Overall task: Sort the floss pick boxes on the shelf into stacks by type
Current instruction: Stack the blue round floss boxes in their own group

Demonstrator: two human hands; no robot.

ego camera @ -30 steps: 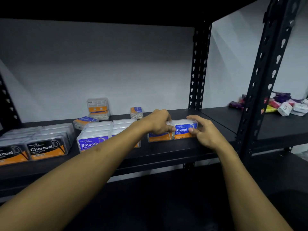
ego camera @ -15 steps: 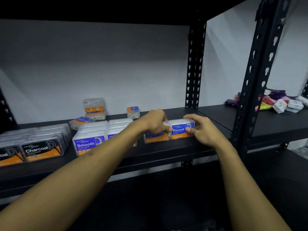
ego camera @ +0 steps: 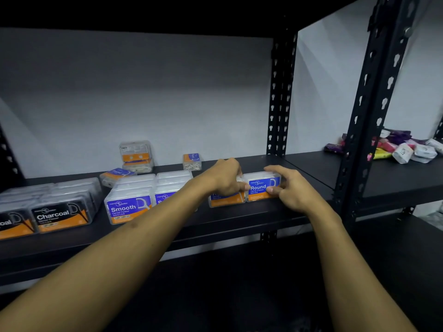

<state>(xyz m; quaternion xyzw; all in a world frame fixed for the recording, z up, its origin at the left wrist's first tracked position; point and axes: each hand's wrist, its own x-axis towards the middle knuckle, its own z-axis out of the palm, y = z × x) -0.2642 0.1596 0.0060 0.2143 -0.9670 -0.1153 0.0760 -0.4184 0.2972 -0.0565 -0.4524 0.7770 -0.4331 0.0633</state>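
Both hands pinch boxes at the near right of the shelf (ego camera: pixel 239 219): right hand (ego camera: pixel 291 189) grips the Round box (ego camera: pixel 262 185), left hand (ego camera: pixel 224 179) its neighbour box (ego camera: pixel 225 200). Risk: squeezing unevenly skews the pair or nudges the Smooth stack (ego camera: pixel 130 202).

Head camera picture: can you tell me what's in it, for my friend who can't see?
Two hands, left hand and right hand, press on two Round boxes side by side on a black shelf. Left of them sit rows of Smooth boxes and Charcoal boxes, with loose boxes behind.
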